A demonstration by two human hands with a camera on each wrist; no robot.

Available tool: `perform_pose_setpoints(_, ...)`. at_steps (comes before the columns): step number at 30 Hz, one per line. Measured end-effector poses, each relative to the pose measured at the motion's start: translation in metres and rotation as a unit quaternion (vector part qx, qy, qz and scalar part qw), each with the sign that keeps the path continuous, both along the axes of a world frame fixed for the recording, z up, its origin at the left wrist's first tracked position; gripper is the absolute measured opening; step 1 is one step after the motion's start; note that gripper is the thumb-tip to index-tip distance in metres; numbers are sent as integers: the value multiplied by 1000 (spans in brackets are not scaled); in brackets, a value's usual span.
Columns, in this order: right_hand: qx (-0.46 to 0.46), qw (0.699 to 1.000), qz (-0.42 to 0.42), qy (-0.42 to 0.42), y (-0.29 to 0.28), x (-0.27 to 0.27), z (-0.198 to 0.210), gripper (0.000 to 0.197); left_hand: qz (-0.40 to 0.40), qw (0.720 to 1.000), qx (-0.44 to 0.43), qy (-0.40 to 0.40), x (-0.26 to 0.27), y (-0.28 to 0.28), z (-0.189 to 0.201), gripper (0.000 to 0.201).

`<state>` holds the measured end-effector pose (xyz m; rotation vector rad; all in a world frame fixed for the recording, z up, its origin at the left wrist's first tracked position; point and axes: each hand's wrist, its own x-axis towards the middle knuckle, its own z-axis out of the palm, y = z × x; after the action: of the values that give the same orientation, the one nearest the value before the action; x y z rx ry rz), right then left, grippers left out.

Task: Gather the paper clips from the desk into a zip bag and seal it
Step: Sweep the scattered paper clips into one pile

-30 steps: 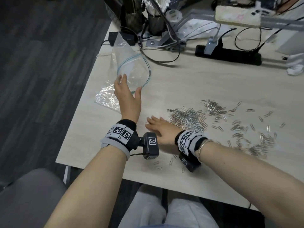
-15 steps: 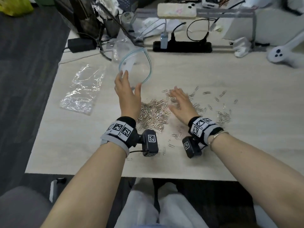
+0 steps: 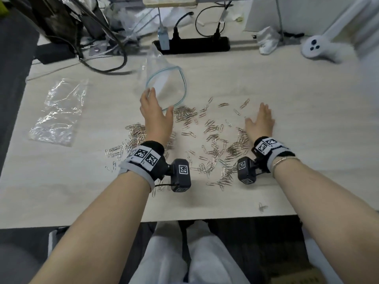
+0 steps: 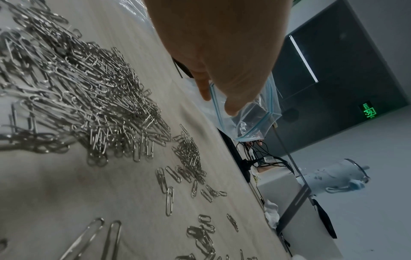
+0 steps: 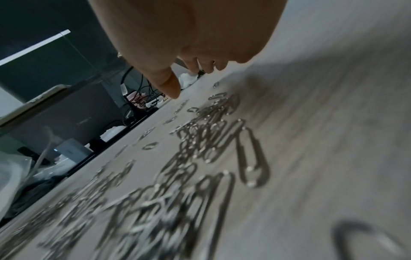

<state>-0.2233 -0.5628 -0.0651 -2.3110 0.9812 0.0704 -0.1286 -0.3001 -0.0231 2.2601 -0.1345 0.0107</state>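
Several silver paper clips (image 3: pixel 215 144) lie scattered and heaped across the middle of the pale wooden desk (image 3: pixel 307 99). A clear zip bag (image 3: pixel 164 85) with a blue seal strip stands with its mouth open towards the clips. My left hand (image 3: pixel 154 111) pinches its rim between fingers and thumb; the left wrist view shows the fingertips (image 4: pixel 232 107) on the bag's (image 4: pixel 251 114) blue edge, beside a dense clip pile (image 4: pixel 100 105). My right hand (image 3: pixel 260 119) lies flat and spread on the desk at the right edge of the clips (image 5: pixel 200 149), holding nothing.
A crinkled clear wrapper (image 3: pixel 59 111) lies at the left. Along the back are a black power strip (image 3: pixel 194 45), looping cables (image 3: pixel 106 58), a crumpled white tissue (image 3: pixel 267 41) and a white controller (image 3: pixel 320 49). One stray clip (image 3: pixel 261 207) sits near the front edge.
My right hand has moved from beside my left wrist across the clips to their right side. The left hand still holds the bag open.
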Motion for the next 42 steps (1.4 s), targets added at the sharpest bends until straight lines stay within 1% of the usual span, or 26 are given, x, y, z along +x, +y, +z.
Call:
perform_pose_setpoints(2, 3, 1000, 11, 25, -7, 11, -5, 69, 1, 1000, 0, -6, 1, -3, -2, 66)
perform_pose_setpoints(4, -16, 998, 33, 51, -8, 23, -7, 69, 2, 1000, -1, -17, 2, -1, -4, 65)
perform_pose_setpoints(6, -27, 996, 69, 59, -2, 38, -9, 69, 15, 1000, 4, -24, 5, 7, -8, 65)
perform_pose_setpoints(12, -29, 980, 190, 58, 45, 67, -9, 68, 52, 998, 12, -21, 15, 26, -15, 67)
perform_pose_setpoints(17, -30, 959, 270, 77, 92, 68, -5, 69, 64, 997, 12, -27, 19, 34, -14, 70)
perform_pose_setpoints(19, -26, 948, 308, 70, 113, 64, -5, 69, 69, 997, 11, -23, 19, 38, -14, 70)
perform_pose_setpoints(22, 6, 930, 363, 62, 141, 53, -6, 71, 76, 997, 14, -17, 19, 45, -13, 71)
perform_pose_setpoints(24, 25, 918, 390, 58, 151, 47, -4, 72, 68, 997, 17, -11, 20, 49, -11, 69)
perform_pose_setpoints(25, 36, 917, 395, 49, 153, 47, -2, 71, 63, 998, 21, -11, 21, 50, -9, 69)
perform_pose_setpoints(27, 62, 925, 374, 14, 149, 49, 1, 68, 63, 998, 27, -14, 24, 54, -6, 69)
perform_pose_setpoints(30, 77, 951, 299, -27, 132, 59, 4, 67, 67, 997, 31, -15, 30, 60, -5, 67)
perform_pose_setpoints(32, 86, 962, 257, -27, 122, 69, 5, 67, 66, 997, 28, -22, 35, 65, -6, 67)
perform_pose_setpoints(33, 84, 964, 250, -17, 118, 75, 3, 66, 68, 997, 25, -25, 37, 68, -7, 67)
perform_pose_setpoints(37, 42, 960, 277, 26, 123, 98, -3, 66, 69, 997, 24, -29, 44, 87, -10, 69)
perform_pose_setpoints(39, 27, 955, 293, 36, 137, 108, -4, 68, 68, 997, 26, -29, 49, 98, -12, 69)
perform_pose_setpoints(42, 4, 939, 337, 65, 167, 114, -5, 71, 70, 997, 20, -28, 53, 116, -15, 71)
